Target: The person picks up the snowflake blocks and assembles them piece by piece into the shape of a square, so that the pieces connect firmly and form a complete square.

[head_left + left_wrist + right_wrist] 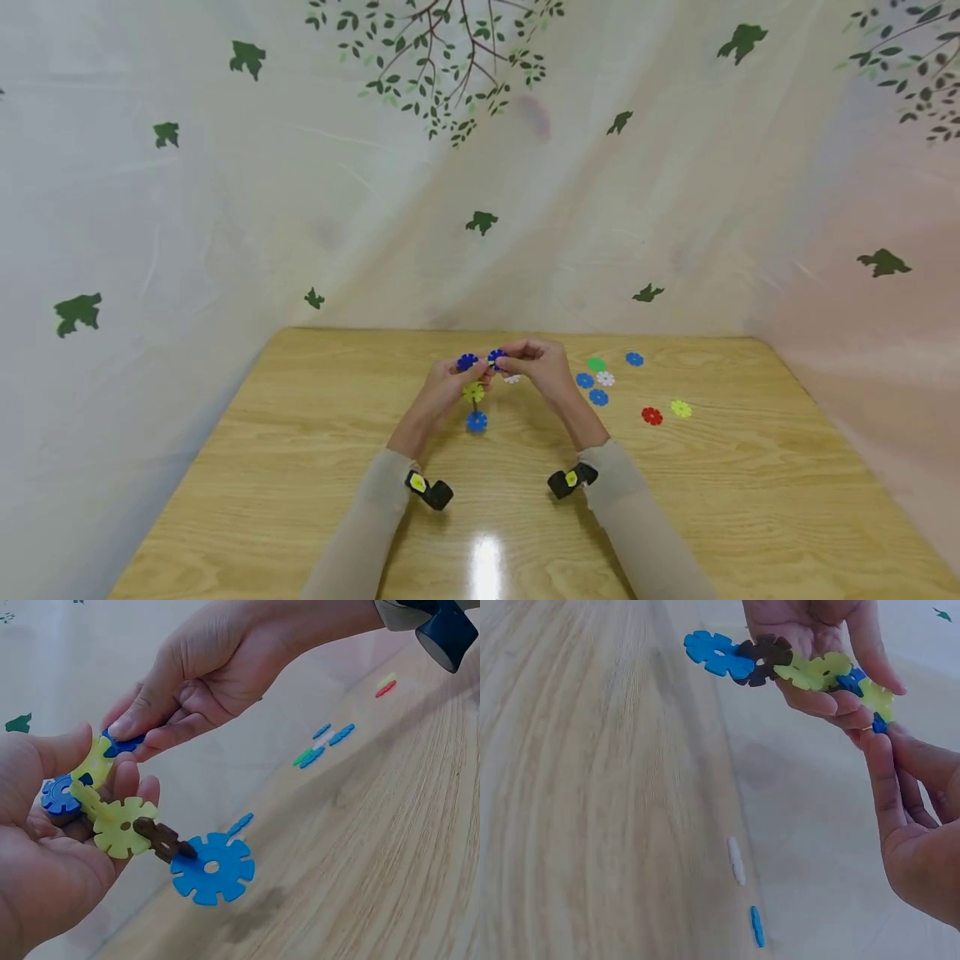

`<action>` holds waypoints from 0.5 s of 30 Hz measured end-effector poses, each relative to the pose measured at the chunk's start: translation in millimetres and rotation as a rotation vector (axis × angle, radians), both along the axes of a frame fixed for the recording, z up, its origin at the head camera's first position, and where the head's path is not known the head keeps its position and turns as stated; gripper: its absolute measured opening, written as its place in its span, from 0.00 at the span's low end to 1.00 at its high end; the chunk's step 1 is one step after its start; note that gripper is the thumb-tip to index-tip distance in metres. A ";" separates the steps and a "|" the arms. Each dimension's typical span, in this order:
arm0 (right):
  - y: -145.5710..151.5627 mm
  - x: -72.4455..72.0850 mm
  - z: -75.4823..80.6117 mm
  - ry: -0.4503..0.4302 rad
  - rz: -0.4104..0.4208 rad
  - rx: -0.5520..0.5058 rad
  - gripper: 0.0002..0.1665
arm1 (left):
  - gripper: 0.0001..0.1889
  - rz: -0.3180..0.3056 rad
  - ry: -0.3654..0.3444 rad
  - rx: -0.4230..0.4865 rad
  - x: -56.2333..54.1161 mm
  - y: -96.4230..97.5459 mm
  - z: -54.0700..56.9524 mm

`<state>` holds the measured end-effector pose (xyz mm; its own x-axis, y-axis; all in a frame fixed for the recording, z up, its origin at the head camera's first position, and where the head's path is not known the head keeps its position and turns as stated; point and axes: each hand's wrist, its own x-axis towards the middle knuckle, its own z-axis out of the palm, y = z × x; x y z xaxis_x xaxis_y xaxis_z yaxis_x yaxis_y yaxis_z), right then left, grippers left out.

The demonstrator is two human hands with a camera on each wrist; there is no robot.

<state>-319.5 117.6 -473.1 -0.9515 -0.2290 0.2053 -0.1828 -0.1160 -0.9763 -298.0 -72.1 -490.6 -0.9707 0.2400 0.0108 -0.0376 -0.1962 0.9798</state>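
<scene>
My left hand (442, 387) holds a chain of interlocked, notched plastic discs above the table, thumb on one side and fingers beneath. A light blue disc (229, 879) hangs at the low end, joined to a brown disc (163, 838). Beyond it come a yellow disc (120, 836), a dark blue disc (58, 793) and another yellow disc (97, 759). At the far end my right hand (549, 371) pinches a dark blue disc (124, 744) between thumb and fingers. That disc touches the upper yellow one; whether their slots are locked cannot be seen.
Loose discs lie on the wooden table (315, 467) to the right: several blue ones (598, 397), a green disc (596, 364), a white disc (605, 379), a red disc (652, 416) and a yellow disc (681, 408). Another white disc (513, 379) lies behind my hands. A curtain (375, 250) hangs behind.
</scene>
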 end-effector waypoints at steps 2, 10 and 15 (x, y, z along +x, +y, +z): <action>1.4 -0.3 -0.2 0.004 0.014 0.025 0.16 | 0.15 -0.027 -0.020 0.028 -0.9 -0.8 -1.3; 2.7 -2.3 -2.2 0.014 0.014 0.090 0.16 | 0.19 -0.079 -0.050 0.058 -3.2 -2.3 -5.3; 3.2 -2.8 -3.2 0.018 -0.005 0.104 0.15 | 0.18 -0.079 -0.062 0.068 -3.4 -0.9 -6.8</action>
<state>-322.3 120.7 -476.4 -0.9492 -0.2451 0.1973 -0.2003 -0.0130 -0.9796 -301.3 -73.0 -497.4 -0.9482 0.3164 -0.0296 -0.1155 -0.2563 0.9597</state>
